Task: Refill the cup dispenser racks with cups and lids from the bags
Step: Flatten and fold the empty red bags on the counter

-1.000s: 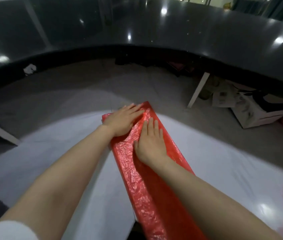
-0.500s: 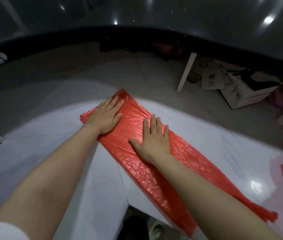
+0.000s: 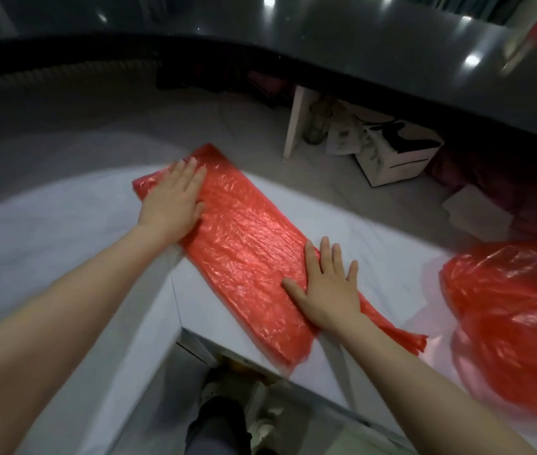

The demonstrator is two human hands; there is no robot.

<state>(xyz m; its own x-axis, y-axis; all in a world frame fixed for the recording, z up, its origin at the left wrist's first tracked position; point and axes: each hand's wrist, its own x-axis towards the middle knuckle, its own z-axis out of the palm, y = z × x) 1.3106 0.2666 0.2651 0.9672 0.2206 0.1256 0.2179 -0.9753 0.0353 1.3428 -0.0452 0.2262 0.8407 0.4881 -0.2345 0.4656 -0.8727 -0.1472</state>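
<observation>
I see one white table (image 3: 63,231) carrying two red plastic bags: a full, bulging bag (image 3: 516,323) at the right edge and a flattened bag (image 3: 247,244) lying diagonally in the middle. My two hands press flat on the flattened one, the left hand (image 3: 173,200) with fingers together at its far end, the right hand (image 3: 328,287) with fingers spread near its near end

I see both my bare forearms stretched forward and apart. My left hand (image 3: 172,201) lies palm down, fingers straight and close together, thumb tucked along the inner side. My right hand (image 3: 329,286) lies nearer to me, also palm down, its fingers straight and slightly spread and the thumb splayed out toward the left hand. Neither hand curls.
</observation>
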